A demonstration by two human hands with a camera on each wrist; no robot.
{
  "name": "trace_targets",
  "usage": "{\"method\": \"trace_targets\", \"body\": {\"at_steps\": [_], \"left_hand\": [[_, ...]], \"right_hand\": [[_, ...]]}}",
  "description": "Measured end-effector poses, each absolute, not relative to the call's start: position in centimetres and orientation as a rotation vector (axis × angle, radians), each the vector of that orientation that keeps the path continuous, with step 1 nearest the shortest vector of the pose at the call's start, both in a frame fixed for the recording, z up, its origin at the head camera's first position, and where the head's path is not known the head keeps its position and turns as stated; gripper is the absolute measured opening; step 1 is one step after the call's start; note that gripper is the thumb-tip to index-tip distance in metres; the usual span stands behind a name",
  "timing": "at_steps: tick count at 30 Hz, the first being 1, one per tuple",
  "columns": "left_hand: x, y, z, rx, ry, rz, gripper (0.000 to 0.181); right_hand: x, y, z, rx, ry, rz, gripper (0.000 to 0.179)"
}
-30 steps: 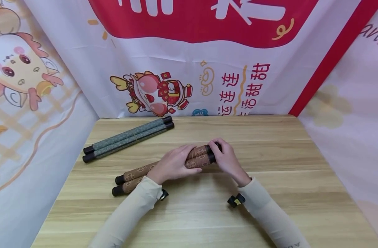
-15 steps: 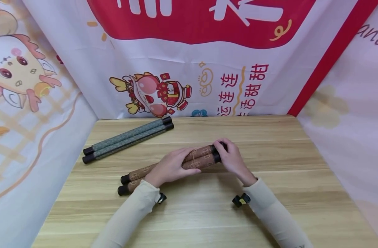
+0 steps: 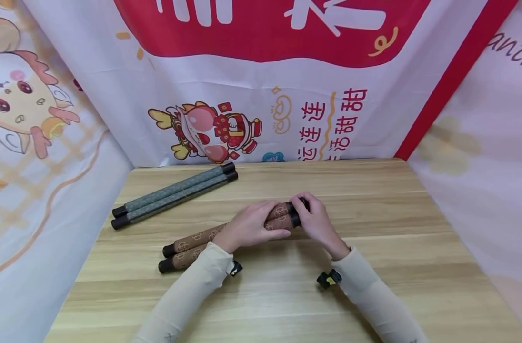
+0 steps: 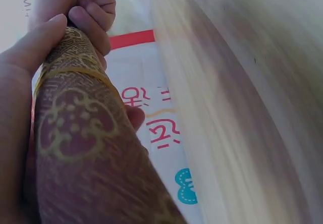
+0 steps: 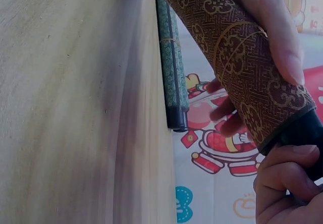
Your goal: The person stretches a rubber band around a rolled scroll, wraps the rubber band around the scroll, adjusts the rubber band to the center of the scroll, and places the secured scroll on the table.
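A pair of brown patterned scrolls (image 3: 196, 239) with black end knobs lies slanted in the head view, side by side. My left hand (image 3: 252, 224) grips them right of their middle, thumb on the near side and fingers over the far side. At their right end, my right hand (image 3: 316, 220) holds the black knobs with curled fingers. In the left wrist view a yellow elastic band (image 4: 75, 71) circles the brown scroll (image 4: 78, 128). The right wrist view shows the right fingers (image 5: 282, 183) around the dark end. The middle of the scrolls is hidden under the left hand.
Farther back on the left of the wooden table (image 3: 372, 200) lies a pair of green patterned scrolls (image 3: 175, 195) with dark ends and a thin band. A printed cloth (image 3: 244, 76) hangs behind the table, and more printed cloth stands at both sides.
My left hand has slid right along the brown scrolls, over the band that showed before. The scrolls and right hand shifted right, then slightly back left. The green scrolls stay in place.
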State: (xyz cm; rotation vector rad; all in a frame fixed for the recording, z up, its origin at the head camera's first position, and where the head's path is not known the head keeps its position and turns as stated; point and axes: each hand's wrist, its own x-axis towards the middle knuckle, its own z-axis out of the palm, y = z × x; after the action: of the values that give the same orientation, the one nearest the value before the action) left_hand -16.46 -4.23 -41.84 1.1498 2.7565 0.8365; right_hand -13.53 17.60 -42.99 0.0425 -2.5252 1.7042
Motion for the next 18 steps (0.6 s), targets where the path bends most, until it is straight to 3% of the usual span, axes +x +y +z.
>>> {"method": "trace_targets", "body": {"at_steps": [11,18], "left_hand": [[-15.9,-7.5,-43.1,1.052,2.727,0.803,0.081],[-16.3,-5.7,-42.4,1.112,2.757,0.741,0.081]], "right_hand": [[-13.5,19.2,-43.4,0.067,-2.551,1.711,0.035],[-13.6,18.9,-43.8,0.029,-2.546,1.684,0.034]]}}
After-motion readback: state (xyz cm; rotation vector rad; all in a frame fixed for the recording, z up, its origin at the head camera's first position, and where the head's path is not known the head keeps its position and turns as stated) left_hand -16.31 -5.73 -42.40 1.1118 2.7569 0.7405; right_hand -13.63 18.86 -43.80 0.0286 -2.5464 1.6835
